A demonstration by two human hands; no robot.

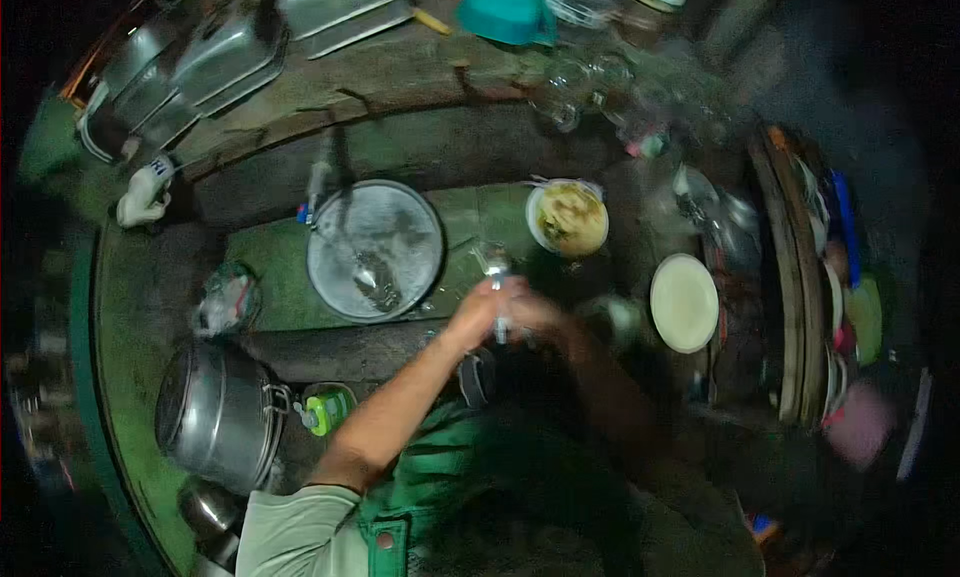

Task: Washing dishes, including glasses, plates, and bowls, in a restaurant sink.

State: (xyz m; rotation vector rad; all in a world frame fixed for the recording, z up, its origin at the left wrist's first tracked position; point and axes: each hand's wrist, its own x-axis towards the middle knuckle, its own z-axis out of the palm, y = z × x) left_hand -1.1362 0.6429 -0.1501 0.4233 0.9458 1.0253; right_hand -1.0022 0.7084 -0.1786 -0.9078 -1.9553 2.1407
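Observation:
Close together in front of my body, my left hand (476, 314) and my right hand (534, 307) are on a shiny metal utensil (498, 269), perhaps a spoon or ladle; its blurred head points away from me. My left hand is closed around it. The right hand is dark and blurred, so its fingers cannot be made out. Left of the hands lies a large round metal pan (375, 250) with water and a metal object in it. Beyond the hands to the right is a white bowl (574, 218) with yellowish contents.
A large metal pot (217, 419) and a green bottle (328, 412) stand at the lower left. A pale oval plate (684, 303) lies at the right. Metal trays (349, 10) and a teal container (502, 10) sit at the back. Wooden boards (795, 292) edge the right side.

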